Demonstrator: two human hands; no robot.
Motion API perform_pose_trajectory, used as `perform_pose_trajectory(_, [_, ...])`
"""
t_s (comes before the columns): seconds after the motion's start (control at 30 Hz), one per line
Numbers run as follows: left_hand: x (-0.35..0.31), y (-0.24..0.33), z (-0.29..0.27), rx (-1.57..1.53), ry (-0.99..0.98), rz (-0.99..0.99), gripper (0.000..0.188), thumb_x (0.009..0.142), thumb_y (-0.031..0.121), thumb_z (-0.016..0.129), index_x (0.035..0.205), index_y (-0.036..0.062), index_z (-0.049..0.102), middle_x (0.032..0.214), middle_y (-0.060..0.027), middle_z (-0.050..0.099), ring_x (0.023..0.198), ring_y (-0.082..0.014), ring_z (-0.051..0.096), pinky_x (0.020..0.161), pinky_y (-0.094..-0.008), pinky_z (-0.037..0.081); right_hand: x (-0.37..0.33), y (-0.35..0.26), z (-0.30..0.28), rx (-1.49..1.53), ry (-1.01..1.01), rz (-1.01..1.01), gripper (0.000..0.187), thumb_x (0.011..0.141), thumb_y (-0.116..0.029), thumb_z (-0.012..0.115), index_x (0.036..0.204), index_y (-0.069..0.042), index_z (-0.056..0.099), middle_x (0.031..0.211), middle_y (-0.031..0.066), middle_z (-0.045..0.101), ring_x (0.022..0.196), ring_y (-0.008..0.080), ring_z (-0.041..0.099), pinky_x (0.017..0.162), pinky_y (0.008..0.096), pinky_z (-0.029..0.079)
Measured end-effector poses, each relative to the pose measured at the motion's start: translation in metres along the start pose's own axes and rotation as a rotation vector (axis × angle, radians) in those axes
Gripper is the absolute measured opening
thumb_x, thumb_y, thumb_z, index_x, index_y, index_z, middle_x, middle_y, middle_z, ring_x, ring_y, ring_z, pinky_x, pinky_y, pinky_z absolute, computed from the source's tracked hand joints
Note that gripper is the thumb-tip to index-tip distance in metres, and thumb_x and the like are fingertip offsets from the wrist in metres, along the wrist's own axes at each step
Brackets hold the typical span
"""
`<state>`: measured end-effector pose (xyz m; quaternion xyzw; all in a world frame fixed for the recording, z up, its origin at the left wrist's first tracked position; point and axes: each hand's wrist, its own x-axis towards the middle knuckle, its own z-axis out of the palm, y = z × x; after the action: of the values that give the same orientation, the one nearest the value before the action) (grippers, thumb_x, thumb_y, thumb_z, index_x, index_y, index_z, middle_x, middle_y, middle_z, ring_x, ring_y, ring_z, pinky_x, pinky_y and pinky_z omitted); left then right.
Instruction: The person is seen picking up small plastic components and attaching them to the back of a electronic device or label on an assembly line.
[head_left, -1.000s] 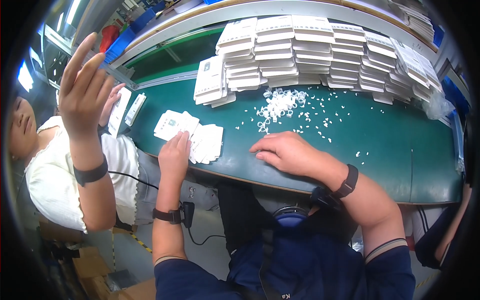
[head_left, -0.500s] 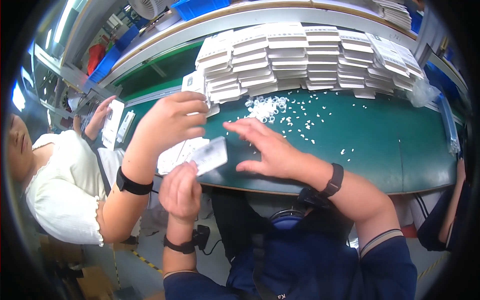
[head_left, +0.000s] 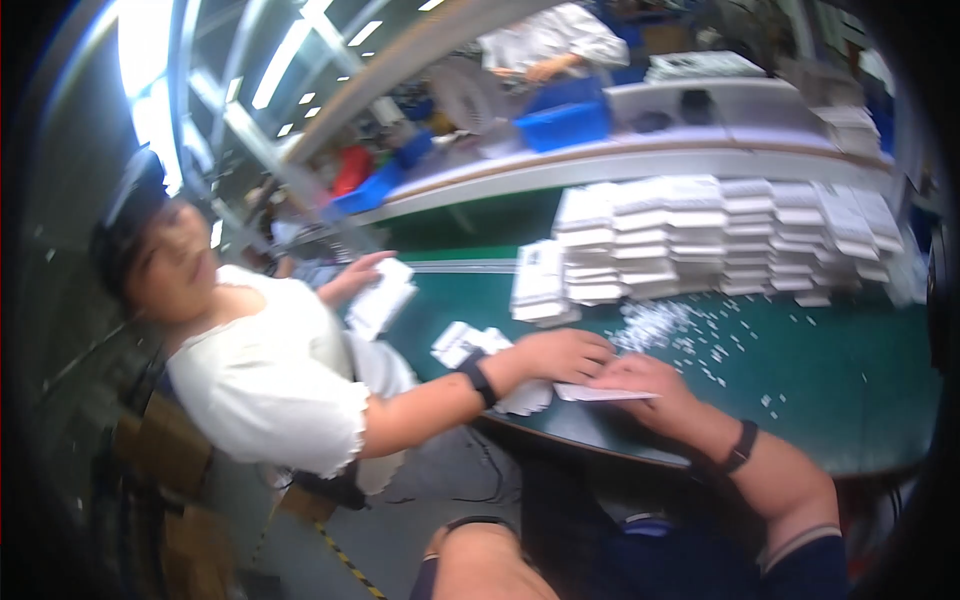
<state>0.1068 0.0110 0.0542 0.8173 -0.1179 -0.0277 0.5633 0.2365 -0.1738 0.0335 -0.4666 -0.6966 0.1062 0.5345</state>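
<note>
My right hand [head_left: 655, 388] is over the near part of the green table, its fingers closed on a thin, flat white box [head_left: 605, 393] seen almost edge-on. A co-worker's hand [head_left: 568, 357] reaches in from the left and meets my fingers; blur hides whether it also touches the box. My left hand [head_left: 492, 566] is raised at the lower edge, below its dark wristband, with its fingers out of sight. Just beyond my right hand lies a heap of small white plastic pieces [head_left: 650, 325], with more scattered to the right. Several printed white pieces [head_left: 470, 343] lie left of the co-worker's hand.
Tall stacks of flat white boxes [head_left: 695, 235] line the back of the green table [head_left: 840, 400]. Behind them runs a shelf with a blue bin [head_left: 565, 115]. A co-worker in a white top [head_left: 270, 370] sits close on the left, holding white boxes [head_left: 380, 298].
My view has swung left and up. The printed box has gone from my left hand, which has dropped toward my body; my right hand holds a flat box. The co-worker's arm now reaches to my right hand.
</note>
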Motion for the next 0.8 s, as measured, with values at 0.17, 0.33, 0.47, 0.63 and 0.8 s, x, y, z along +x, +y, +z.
perform_pose_trajectory(0.17, [0.0,-0.069,-0.023,0.237,-0.058,0.022,0.021,0.083,0.024,0.052,0.091,0.0067,0.061,0.099,-0.0107,0.06,0.095,-0.0275,0.058,0.082,-0.0372,0.049,-0.003,-0.004,0.003,0.016,-0.025,0.015,0.019,0.085,-0.01,0.068,0.103,-0.01,0.071,0.095,0.0071,0.067,0.087,0.0267,0.065,0.075,0.0339,0.052])
perform_pose_trajectory(0.33, [0.004,-0.052,-0.007,0.397,0.003,0.09,0.017,0.086,0.019,0.059,0.098,0.0079,0.064,0.101,-0.014,0.063,0.095,-0.0301,0.059,0.083,-0.0384,0.049,-0.006,0.001,0.007,0.06,-0.015,0.086,0.014,0.083,-0.01,0.071,0.097,-0.007,0.07,0.092,0.0084,0.067,0.084,0.0273,0.065,0.073,0.0345,0.052])
perform_pose_trajectory(0.47, [0.007,-0.05,-0.01,0.622,-0.103,0.022,0.036,0.086,0.027,0.065,0.117,0.0093,0.064,0.113,-0.0196,0.063,0.1,-0.0343,0.063,0.085,-0.0394,0.049,-0.006,0.002,0.007,0.052,-0.003,0.093,0.014,0.083,-0.011,0.072,0.095,-0.006,0.069,0.09,0.0091,0.067,0.083,0.0278,0.065,0.073,0.035,0.052])
perform_pose_trajectory(0.63, [0.004,-0.08,-0.032,0.638,-0.209,0.005,0.043,0.086,0.029,0.066,0.124,0.0088,0.061,0.116,-0.0218,0.062,0.102,-0.0338,0.063,0.087,-0.0416,0.049,-0.007,0.001,0.004,0.063,-0.029,0.121,0.014,0.083,-0.012,0.072,0.095,-0.005,0.068,0.088,0.01,0.066,0.081,0.0283,0.065,0.071,0.0353,0.052])
perform_pose_trajectory(0.8, [-0.003,-0.095,-0.089,1.536,-0.043,0.21,0.01,0.078,0.014,0.059,0.083,0.0095,0.066,0.095,-0.0069,0.056,0.119,-0.0235,0.053,0.107,-0.0332,0.039,-0.009,0.003,0.004,0.054,-0.059,0.154,0.014,0.084,-0.012,0.071,0.095,-0.004,0.067,0.086,0.0106,0.065,0.079,0.0287,0.064,0.069,0.0353,0.051])
